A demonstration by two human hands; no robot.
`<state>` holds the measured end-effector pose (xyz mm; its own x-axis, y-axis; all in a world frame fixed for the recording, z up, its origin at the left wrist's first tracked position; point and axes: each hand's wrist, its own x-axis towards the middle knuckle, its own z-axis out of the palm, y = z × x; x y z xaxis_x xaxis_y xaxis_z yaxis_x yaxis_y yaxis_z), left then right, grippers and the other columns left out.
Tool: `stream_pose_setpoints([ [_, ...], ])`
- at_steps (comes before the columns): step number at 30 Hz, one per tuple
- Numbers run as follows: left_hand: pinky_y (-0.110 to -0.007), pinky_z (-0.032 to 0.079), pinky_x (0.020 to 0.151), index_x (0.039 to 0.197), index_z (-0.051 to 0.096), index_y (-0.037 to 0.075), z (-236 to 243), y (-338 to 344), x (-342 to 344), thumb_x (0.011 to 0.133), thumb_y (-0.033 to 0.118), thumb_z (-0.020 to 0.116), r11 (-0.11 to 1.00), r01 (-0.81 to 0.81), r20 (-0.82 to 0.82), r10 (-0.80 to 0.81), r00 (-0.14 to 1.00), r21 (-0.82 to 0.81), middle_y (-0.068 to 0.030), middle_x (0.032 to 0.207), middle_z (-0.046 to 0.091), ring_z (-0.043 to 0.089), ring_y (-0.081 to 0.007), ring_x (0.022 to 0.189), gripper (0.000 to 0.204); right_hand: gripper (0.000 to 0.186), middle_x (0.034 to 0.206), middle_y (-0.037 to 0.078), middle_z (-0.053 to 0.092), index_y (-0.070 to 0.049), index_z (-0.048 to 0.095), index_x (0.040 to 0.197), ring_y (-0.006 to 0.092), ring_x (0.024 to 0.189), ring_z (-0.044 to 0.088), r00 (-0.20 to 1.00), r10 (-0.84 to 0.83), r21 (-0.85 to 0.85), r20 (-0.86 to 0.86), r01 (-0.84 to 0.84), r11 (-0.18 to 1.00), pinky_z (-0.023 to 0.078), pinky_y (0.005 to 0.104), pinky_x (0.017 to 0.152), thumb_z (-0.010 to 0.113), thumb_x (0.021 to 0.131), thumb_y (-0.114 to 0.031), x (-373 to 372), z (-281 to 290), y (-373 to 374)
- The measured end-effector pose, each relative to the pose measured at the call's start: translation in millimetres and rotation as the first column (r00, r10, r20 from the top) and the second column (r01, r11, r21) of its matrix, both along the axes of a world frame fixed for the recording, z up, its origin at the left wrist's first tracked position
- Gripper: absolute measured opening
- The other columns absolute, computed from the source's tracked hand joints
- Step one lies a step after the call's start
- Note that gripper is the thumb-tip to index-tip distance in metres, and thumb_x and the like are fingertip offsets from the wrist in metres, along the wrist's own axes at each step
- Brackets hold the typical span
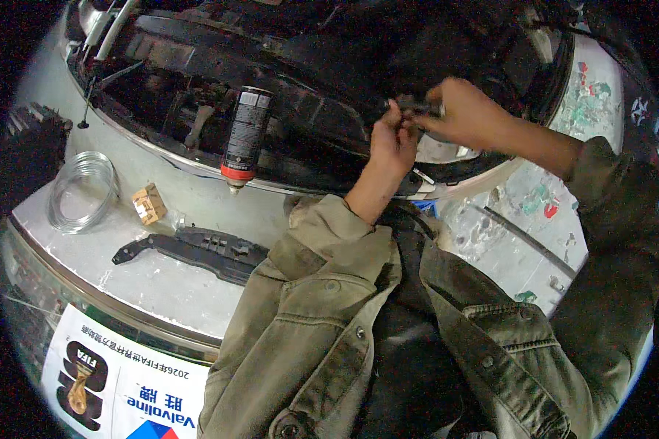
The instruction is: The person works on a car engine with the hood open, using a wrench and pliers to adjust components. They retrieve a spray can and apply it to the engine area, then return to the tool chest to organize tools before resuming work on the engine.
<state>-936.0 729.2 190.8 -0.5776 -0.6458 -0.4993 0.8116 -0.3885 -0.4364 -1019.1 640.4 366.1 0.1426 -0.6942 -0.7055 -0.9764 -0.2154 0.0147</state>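
Observation:
My left hand [394, 145] is closed, with its thumb and fingers pinched on a small dark part [416, 107] over the dark opening of a vehicle body. From the right, my right hand [467, 117] closes its fingers on the same part. Both hands hide much of it and it is slightly blurred, so its kind cannot be made out. To the left of my hands, a black spray can [247, 132] with a red band lies with its nozzle toward me, across the rim of the opening.
A coil of clear tubing [84, 192], a small brown box [149, 204] and a long black plastic trim piece [216, 251] lie on the pale surface at left. A dark rod [529, 241] rests at right. A white printed banner [117, 380] hangs at lower left.

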Motion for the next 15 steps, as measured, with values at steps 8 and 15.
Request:
stream_pose_setpoints([
  [8, -0.022, 0.048, 0.059, 0.101, 0.061, 0.009, -3.4, -11.3, -6.5, 0.100, 0.026, 0.061, 0.983, -0.110, -0.032, 0.116, 0.993, 0.150, -0.0035, 0.080, 0.058, 0.052, -0.0122, 0.066, 0.017, 0.033, 0.078, 0.015, 0.069, -0.001, 0.069, 0.084, 0.0268, 0.086, 0.069, 0.985, -0.171, 0.032, -0.027, 0.172, 0.985, 0.055, 0.0414, 0.075, 0.076, 0.085, -0.033, 25.6, 3.4, -8.4],
  [15, -0.025, 0.053, 0.067, 0.093, 0.060, 0.007, -2.7, -6.2, -6.6, 0.099, 0.024, 0.063, 0.997, -0.061, 0.155, 0.052, 0.987, 0.056, -0.0056, 0.083, 0.059, 0.056, -0.0160, 0.074, 0.019, 0.024, 0.078, 0.013, 0.069, -0.003, 0.071, 0.093, 0.0299, 0.083, 0.069, 0.839, 0.533, -0.190, -0.112, -0.545, 0.817, 0.055, 0.0414, 0.080, 0.069, 0.089, -0.026, 24.0, 8.2, 2.9],
])
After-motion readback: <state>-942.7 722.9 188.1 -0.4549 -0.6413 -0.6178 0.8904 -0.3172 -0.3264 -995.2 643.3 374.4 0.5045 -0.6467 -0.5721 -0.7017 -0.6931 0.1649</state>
